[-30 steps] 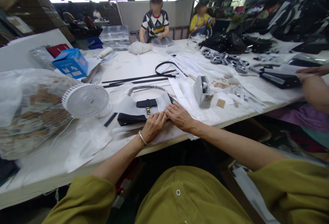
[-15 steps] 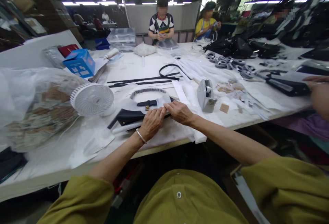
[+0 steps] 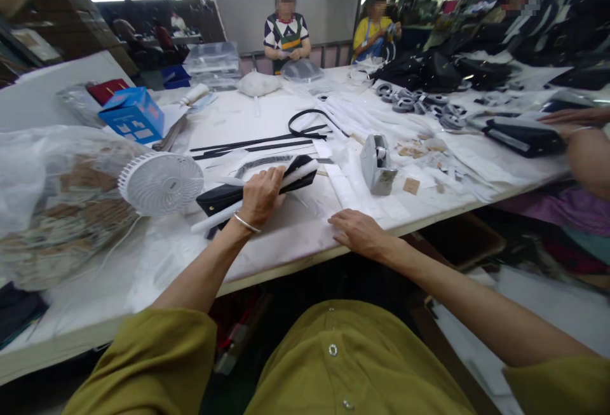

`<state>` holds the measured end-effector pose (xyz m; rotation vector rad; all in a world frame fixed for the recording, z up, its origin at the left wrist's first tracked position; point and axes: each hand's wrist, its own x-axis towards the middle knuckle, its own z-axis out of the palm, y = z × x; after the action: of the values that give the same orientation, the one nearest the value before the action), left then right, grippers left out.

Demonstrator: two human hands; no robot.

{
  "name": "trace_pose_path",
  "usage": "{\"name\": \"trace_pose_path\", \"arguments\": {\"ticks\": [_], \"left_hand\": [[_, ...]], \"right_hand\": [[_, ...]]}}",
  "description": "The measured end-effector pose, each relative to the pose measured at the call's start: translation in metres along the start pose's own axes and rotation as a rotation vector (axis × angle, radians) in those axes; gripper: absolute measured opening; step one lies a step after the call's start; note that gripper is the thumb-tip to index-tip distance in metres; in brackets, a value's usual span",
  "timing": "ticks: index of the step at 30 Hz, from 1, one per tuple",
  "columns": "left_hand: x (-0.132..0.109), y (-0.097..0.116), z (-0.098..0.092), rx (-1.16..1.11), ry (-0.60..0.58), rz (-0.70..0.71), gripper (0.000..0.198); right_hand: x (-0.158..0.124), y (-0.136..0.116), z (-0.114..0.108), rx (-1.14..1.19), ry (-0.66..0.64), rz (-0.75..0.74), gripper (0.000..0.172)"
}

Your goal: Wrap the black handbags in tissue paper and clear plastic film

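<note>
In the head view a black handbag lies tipped on the table, with a white rolled strip along its near side. Wrapped round the middle of both is my left hand, a silver bangle on its wrist. The bag's curved handle, covered in wrapping, arches behind. My right hand is apart from the bag, close to the table's front edge, its fingers extended low over the white surface and holding nothing visible. The bag's underside is hidden.
Left of the bag stands a white fan, beside a clear plastic sack of brown tags. Black straps lie behind. A grey tape dispenser stands to the right. A co-worker's arm reaches in at far right.
The bag has been tilted up, its buckle side turned from view. My left hand moved slightly left and up with it. My right hand let go and moved right, toward the table edge.
</note>
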<state>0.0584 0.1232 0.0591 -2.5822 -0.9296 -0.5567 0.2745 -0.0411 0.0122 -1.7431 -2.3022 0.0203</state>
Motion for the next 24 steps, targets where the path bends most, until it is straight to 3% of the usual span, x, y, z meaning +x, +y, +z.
{"name": "trace_pose_path", "arguments": {"ticks": [3, 10, 13, 18, 24], "left_hand": [[0.009, -0.006, -0.004, -0.024, 0.001, -0.035, 0.051], [0.012, -0.002, -0.006, -0.020, 0.025, -0.034, 0.050], [0.000, 0.010, 0.000, 0.001, 0.029, 0.008, 0.047], [-0.039, 0.044, 0.027, 0.033, 0.025, 0.176, 0.037], [-0.066, 0.063, 0.041, 0.047, 0.037, 0.227, 0.035]], "right_hand": [[-0.004, 0.000, 0.009, -0.099, -0.234, 0.073, 0.010], [0.016, -0.008, 0.005, -0.199, -0.266, 0.090, 0.021], [0.014, -0.028, 0.004, -0.165, -0.286, 0.124, 0.020], [0.007, -0.062, 0.011, -0.114, -0.288, 0.157, 0.021], [-0.006, -0.068, 0.035, -0.046, -0.367, 0.174, 0.019]]}}
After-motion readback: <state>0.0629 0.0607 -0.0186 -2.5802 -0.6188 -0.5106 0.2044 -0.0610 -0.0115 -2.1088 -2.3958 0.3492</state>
